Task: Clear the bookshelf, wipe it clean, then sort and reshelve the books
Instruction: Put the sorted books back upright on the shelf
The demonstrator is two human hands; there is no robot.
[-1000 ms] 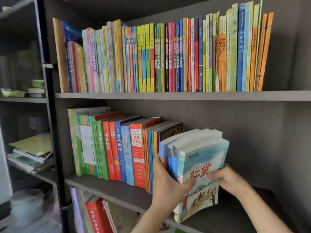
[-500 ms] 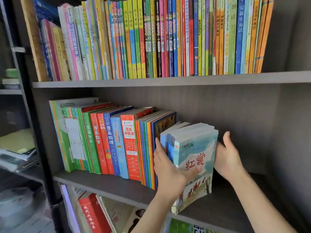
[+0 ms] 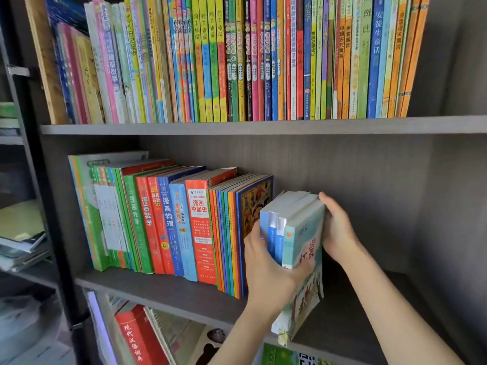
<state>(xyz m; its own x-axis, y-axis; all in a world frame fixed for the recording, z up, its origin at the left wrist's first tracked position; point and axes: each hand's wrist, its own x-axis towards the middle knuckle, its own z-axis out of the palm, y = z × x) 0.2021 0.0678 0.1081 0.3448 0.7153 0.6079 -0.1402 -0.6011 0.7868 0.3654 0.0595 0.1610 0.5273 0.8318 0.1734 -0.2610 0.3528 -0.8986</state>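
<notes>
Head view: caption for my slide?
Left hand and right hand hold a stack of books beside the row on the middle shelf.

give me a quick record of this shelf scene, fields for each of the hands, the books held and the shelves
left hand: grips the bundle of pale blue books from the left, thumb over the front cover
right hand: presses against the bundle's right side
bundle state: several paperbacks held together, tilted, bottom on the middle shelf
middle shelf: upright row stands left of the bundle
top shelf: packed row of thin books
below: red book, partly in view
</notes>
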